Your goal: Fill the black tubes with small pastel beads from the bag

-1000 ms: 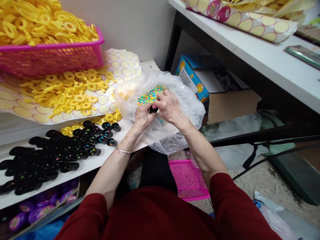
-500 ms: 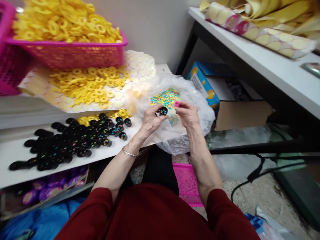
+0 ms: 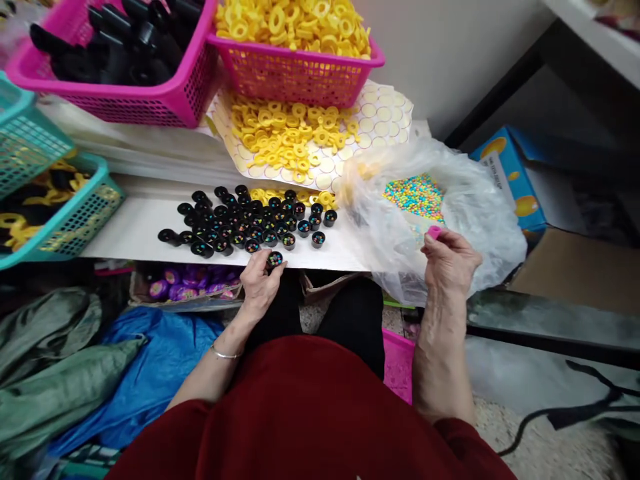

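Note:
My left hand (image 3: 260, 283) is closed around a small black cup (image 3: 275, 261) with coloured candy bits inside. It is at the front edge of the white shelf (image 3: 345, 250), just before a group of similar black cups (image 3: 230, 223), many with candy bits in them. My right hand (image 3: 450, 260) pinches a small pink scoop (image 3: 434, 232), mostly hidden by the fingers. That hand is over the near side of a clear plastic bag (image 3: 480, 193), where a pile of tiny multicoloured candies (image 3: 415, 195) lies.
Yellow ring-shaped pieces (image 3: 285, 137) lie on a sticker sheet (image 3: 385, 110) behind the cups. Pink baskets (image 3: 300, 77) stand at the back, teal baskets (image 3: 65, 227) at left. A blue carton (image 3: 510, 180) is at right. Purple packs (image 3: 185, 283) sit below the shelf.
My left hand has carried the black cup left, from beside the candy pile to the group of cups. My right hand stays by the bag with the pink scoop. The view has turned left.

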A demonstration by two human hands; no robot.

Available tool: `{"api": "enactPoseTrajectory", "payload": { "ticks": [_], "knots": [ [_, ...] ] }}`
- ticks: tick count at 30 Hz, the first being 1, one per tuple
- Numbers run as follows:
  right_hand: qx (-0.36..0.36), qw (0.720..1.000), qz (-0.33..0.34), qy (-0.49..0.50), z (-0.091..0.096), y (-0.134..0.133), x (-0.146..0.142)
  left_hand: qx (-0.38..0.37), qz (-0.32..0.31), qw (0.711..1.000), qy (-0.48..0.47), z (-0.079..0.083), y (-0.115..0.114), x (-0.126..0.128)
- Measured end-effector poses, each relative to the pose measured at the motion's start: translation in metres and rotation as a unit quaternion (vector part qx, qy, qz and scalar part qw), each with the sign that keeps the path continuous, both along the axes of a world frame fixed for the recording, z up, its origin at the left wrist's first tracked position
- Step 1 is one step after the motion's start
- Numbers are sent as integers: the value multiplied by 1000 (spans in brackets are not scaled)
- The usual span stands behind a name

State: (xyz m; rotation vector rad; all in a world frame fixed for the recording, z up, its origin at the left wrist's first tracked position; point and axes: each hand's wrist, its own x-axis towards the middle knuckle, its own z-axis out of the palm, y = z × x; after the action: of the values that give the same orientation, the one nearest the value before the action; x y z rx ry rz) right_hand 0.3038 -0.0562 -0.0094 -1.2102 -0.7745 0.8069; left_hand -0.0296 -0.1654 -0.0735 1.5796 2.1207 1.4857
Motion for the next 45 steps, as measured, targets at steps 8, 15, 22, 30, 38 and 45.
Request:
{"api": "enactPoseTrajectory", "payload": {
  "ticks": [8, 15, 22, 30, 38, 45],
  "knots": [
    [-22, 1000, -7, -13, 13, -7, -8, 16, 14, 997, 78, -26, 20, -2],
    [-95, 976, 197, -18, 11, -23, -47, 54, -4, 992, 112, -22, 3, 9],
    [-139, 915, 291, -242, -21, -30, -79, 88, -67, 978, 178, -7, 23, 48],
    [-68, 950, 260, -161, -10, 36, -23, 102, 25, 980, 170, -38, 3, 6],
    [-43, 965, 232, -118, -14, 60, -12, 64, 30, 985, 157, -30, 24, -11],
    [-15, 965, 248, -83, -17, 55, -13, 133, -65, 965, 218, -7, 34, 27]
  ]
}}
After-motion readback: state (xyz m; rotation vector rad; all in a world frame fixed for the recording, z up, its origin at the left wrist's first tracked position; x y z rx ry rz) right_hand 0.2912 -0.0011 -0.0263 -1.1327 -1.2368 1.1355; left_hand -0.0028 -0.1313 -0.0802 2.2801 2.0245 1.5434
